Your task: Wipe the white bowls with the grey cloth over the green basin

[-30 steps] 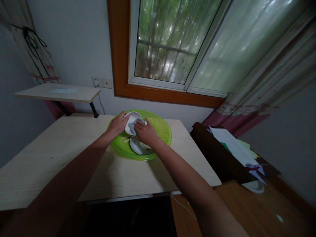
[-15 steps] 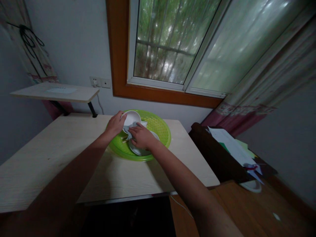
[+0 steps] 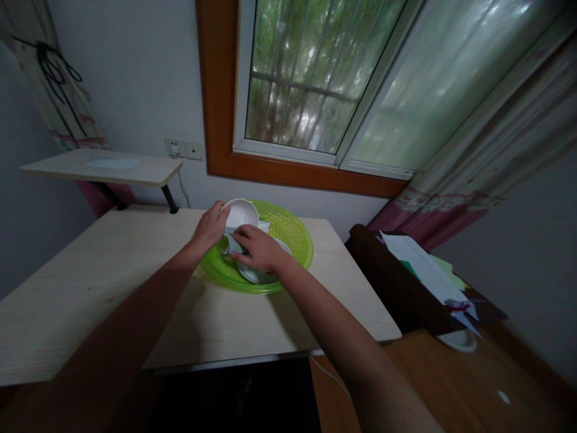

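Observation:
A round green basket [image 3: 293,231] sits at the far side of a pale wooden table [image 3: 112,282]. My left hand [image 3: 208,228] grips a white bowl [image 3: 243,213] by its rim and holds it tilted over the basket. My right hand [image 3: 256,248] is closed on a grey cloth [image 3: 231,243] pressed against the bowl's underside. Another white dish [image 3: 259,276] lies in the basket under my right hand. Some thin sticks, perhaps chopsticks, lie in the basket, mostly hidden.
A small shelf [image 3: 101,168] juts out at the left wall near a wall socket [image 3: 184,149]. A window fills the wall behind. A dark cabinet with papers [image 3: 424,261] stands to the right, a white dish [image 3: 457,341] at its foot. Curtains hang at the right.
My right hand with the cloth has slid from inside the bowl down to its lower outer side. The bowl is raised and tilted a little more.

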Demonstrator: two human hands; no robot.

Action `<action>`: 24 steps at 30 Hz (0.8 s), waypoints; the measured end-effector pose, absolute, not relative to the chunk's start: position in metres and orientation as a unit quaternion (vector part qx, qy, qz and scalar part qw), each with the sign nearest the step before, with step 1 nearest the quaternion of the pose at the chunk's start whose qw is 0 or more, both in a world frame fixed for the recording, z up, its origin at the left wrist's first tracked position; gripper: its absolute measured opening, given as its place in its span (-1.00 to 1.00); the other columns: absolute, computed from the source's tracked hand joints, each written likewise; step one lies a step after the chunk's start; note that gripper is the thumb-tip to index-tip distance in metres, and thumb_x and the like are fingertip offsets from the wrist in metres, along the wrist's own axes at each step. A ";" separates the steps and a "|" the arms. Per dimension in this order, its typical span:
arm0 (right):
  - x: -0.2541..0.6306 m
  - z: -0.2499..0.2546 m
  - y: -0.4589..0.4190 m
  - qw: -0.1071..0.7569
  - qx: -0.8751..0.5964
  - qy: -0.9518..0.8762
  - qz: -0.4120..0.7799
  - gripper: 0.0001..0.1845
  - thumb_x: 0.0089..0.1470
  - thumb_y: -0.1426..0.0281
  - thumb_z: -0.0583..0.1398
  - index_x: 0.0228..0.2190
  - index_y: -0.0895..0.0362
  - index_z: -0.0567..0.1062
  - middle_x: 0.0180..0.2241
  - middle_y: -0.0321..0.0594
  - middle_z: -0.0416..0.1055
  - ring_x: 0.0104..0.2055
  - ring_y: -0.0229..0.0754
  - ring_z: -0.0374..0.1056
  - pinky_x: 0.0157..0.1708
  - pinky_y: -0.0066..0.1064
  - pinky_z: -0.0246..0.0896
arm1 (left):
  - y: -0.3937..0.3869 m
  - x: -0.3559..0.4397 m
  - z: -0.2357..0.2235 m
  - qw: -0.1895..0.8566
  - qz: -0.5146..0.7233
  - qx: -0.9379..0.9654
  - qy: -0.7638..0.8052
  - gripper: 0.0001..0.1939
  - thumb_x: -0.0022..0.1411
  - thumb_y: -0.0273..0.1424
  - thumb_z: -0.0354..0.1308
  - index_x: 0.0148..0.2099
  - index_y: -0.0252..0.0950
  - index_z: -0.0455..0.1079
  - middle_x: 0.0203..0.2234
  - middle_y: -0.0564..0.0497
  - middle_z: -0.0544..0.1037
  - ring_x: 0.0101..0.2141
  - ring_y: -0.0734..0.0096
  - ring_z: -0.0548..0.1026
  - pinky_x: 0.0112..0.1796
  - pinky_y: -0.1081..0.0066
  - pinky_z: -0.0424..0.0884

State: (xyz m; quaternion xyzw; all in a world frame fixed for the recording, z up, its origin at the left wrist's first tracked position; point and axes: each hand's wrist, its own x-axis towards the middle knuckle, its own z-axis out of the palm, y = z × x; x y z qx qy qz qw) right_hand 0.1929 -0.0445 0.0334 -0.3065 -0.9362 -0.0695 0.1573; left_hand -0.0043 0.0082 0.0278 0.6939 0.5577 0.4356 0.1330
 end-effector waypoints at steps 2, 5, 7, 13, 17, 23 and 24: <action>0.193 0.033 -0.044 0.148 -0.315 -0.933 -0.088 -0.37 0.34 0.01 0.08 0.18 0.22 0.43 0.05 0.01 0.45 0.12 0.01 0.35 0.34 -0.08 0.02 | 0.009 -0.005 0.027 0.136 0.436 0.689 0.562 -0.52 0.43 -0.08 -0.20 0.06 -0.22 0.40 -0.05 -0.16 0.58 -0.02 0.10 0.52 0.05 0.20 0.36; 0.193 0.030 -0.044 0.149 -0.350 -0.919 -0.107 -0.48 0.41 0.08 0.00 0.10 0.15 0.50 0.04 -0.03 0.48 0.13 -0.01 0.36 0.38 0.03 -0.09 | 0.009 -0.005 0.027 0.138 0.436 0.688 0.563 -0.52 0.42 -0.07 -0.18 0.07 -0.23 0.40 -0.04 -0.16 0.58 -0.03 0.11 0.52 0.04 0.20 0.36; 0.194 0.029 -0.044 0.160 -0.375 -0.905 -0.122 -0.52 0.44 0.13 -0.03 0.03 0.11 0.54 0.03 -0.06 0.51 0.17 -0.01 0.34 0.40 0.09 -0.19 | 0.009 -0.005 0.027 0.140 0.435 0.687 0.565 -0.51 0.42 -0.06 -0.18 0.06 -0.23 0.41 -0.05 -0.16 0.59 -0.04 0.11 0.52 0.03 0.20 0.36; 0.196 0.025 -0.042 0.196 -0.411 -0.875 -0.163 -0.53 0.41 0.11 0.03 0.03 0.16 0.53 0.12 0.00 0.49 0.43 0.08 0.04 0.43 0.19 -0.38 | 0.008 -0.003 0.031 0.157 0.422 0.693 0.563 -0.53 0.41 -0.06 -0.16 0.07 -0.22 0.40 -0.07 -0.15 0.59 -0.04 0.13 0.52 0.03 0.21 0.37; 0.196 0.024 -0.041 0.204 -0.413 -0.871 -0.170 -0.45 0.39 0.07 0.03 0.10 0.23 0.49 0.23 0.08 0.39 0.46 0.10 -0.03 0.44 0.19 -0.35 | 0.006 -0.002 0.033 0.163 0.423 0.696 0.556 -0.53 0.41 -0.08 -0.17 0.07 -0.24 0.39 -0.06 -0.16 0.59 -0.03 0.13 0.51 0.05 0.21 0.37; 0.193 0.031 -0.045 0.184 -0.409 -0.880 -0.154 -0.51 0.39 0.09 0.04 -0.11 0.19 0.61 0.03 0.00 0.56 0.44 0.09 0.01 0.45 0.17 -0.37 | 0.006 -0.004 0.031 0.161 0.437 0.700 0.541 -0.52 0.42 -0.07 -0.18 0.04 -0.25 0.41 -0.08 -0.15 0.58 -0.04 0.13 0.52 0.05 0.20 0.37; 0.192 0.032 -0.046 0.181 -0.403 -0.885 -0.148 -0.50 0.40 0.09 0.03 -0.12 0.18 0.61 0.02 -0.02 0.57 0.44 0.08 0.02 0.45 0.17 -0.37 | 0.007 -0.004 0.030 0.159 0.444 0.696 0.542 -0.52 0.42 -0.07 -0.19 0.03 -0.25 0.41 -0.08 -0.16 0.58 -0.04 0.12 0.52 0.06 0.19 0.37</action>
